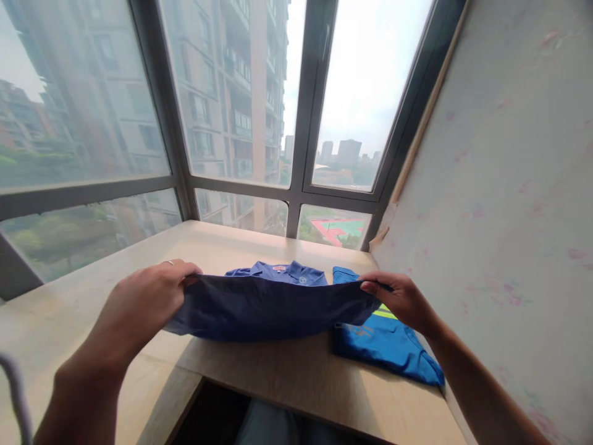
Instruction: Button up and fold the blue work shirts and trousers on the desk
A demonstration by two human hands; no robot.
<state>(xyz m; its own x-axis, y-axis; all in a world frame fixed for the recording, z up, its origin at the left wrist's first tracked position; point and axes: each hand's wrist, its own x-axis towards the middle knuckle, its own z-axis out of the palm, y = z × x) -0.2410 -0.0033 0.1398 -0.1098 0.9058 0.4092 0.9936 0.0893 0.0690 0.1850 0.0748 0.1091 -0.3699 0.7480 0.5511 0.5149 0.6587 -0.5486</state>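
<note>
A dark blue collared shirt is stretched between my two hands over the wooden surface. My left hand, with a ring on one finger, pinches the left end of its raised edge. At the right end, my right hand pinches the same edge between thumb and fingers. Behind that raised cloth the shirt's collar, a neck label and a small chest emblem show, lying flat. The shirt's middle is hidden by the lifted part. Close by my right hand lies a folded bright blue garment with a yellow-green stripe, partly covered by the shirt.
The pale wooden ledge runs up to grey-framed windows. A flower-patterned wall closes off the right side. Along the front is a dark recess in the wood. A grey curved tube stands at the lower left.
</note>
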